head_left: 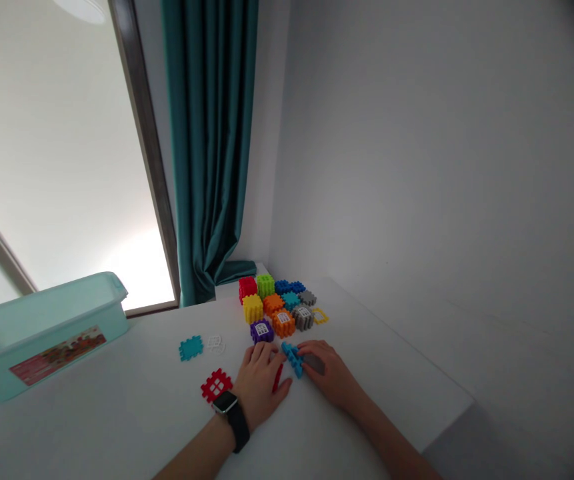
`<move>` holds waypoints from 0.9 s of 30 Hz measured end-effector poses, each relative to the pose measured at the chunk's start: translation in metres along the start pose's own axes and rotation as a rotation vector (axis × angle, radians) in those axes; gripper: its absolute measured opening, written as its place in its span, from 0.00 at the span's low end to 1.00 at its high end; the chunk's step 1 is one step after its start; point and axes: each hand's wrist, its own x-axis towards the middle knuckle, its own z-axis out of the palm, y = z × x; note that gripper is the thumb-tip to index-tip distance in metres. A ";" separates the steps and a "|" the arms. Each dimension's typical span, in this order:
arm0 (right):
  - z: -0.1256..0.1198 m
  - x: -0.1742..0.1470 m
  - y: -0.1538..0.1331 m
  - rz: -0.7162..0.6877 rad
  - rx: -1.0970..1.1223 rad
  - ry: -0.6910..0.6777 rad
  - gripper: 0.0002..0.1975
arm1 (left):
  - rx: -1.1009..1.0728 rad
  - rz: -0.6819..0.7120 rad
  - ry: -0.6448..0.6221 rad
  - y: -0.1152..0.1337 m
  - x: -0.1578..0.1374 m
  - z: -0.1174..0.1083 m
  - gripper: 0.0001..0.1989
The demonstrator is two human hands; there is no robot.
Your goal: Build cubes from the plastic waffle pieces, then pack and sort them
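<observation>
Several light blue notched building tiles, bunched together, are gripped between the thumb and fingers of my right hand. To their left is my left hand, with a black watch on its wrist. A red notched tile shows on edge between its thumb and fingers, mostly hidden by the hand. The left index fingertip is close to the blue tiles. By the watch lies a flat red window tile, partly covered by the wrist. A purple block with a white window stands just beyond the left fingers.
Beyond my hands stand blocks and stacked tiles, among them a yellow block, an orange block and a grey block. A teal tile and white window pieces lie left. A mint plastic bin stands at far left.
</observation>
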 end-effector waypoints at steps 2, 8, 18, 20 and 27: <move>-0.001 0.000 -0.001 0.002 0.001 -0.004 0.09 | 0.001 0.000 0.001 0.000 0.000 0.000 0.13; 0.001 0.000 -0.002 0.020 0.012 0.007 0.10 | 0.005 0.003 -0.006 0.000 0.000 0.000 0.12; -0.005 -0.004 -0.002 0.015 0.059 0.084 0.11 | 0.037 0.003 -0.032 0.000 0.000 -0.008 0.09; -0.004 -0.004 -0.006 0.000 0.014 0.102 0.11 | 0.057 0.002 -0.032 0.000 -0.001 -0.013 0.07; 0.012 0.003 -0.041 -0.148 -0.115 0.136 0.10 | 0.112 0.004 -0.008 -0.008 -0.014 -0.031 0.06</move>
